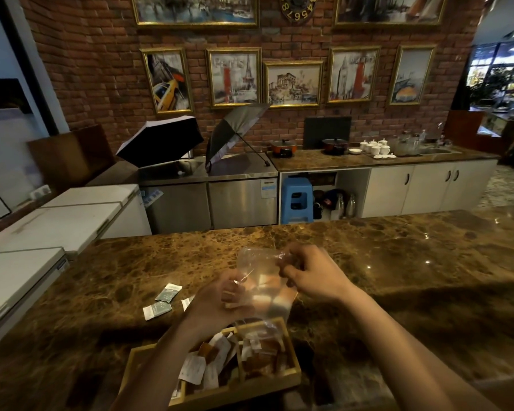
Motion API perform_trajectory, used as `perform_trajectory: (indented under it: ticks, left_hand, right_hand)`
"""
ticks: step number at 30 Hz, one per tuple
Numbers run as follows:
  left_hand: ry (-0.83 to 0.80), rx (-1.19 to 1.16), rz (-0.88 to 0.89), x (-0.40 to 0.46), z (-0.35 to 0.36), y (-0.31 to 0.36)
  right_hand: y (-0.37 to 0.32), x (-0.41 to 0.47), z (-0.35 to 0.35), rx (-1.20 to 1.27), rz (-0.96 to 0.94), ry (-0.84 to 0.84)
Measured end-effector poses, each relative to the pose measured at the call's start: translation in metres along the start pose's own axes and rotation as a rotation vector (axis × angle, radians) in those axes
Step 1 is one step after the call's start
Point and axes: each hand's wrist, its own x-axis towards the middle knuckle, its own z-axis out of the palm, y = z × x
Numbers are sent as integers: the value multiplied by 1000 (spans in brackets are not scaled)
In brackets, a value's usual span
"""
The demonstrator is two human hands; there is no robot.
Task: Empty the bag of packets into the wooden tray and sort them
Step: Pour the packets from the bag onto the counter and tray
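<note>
A clear plastic bag (261,280) with a few orange and white packets still inside is held above the wooden tray (291,373). My left hand (220,301) grips its lower left side, and my right hand (312,274) pinches its upper right edge. The tray sits at the near edge of the marble counter, divided into compartments. White and brown packets (208,363) lie jumbled in it, partly hidden by my left forearm. Three green-and-white packets (168,293) lie loose on the counter to the left of my hands.
The brown marble counter (413,262) stretches wide to the right and left. White chest freezers (57,223) stand at the left. Behind are steel cabinets with two open umbrellas (161,140), a blue stool (297,200), pots and cups against a brick wall.
</note>
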Motion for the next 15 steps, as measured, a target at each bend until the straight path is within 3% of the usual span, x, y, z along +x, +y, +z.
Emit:
perform_trajectory:
  ticks: [6, 15]
  left_hand:
    - [58, 36, -13, 0, 4, -4]
    - [159, -149, -103, 13, 14, 7]
  right_hand:
    - [9, -1, -8, 172, 91, 134]
    - [36, -20, -24, 354, 221, 196]
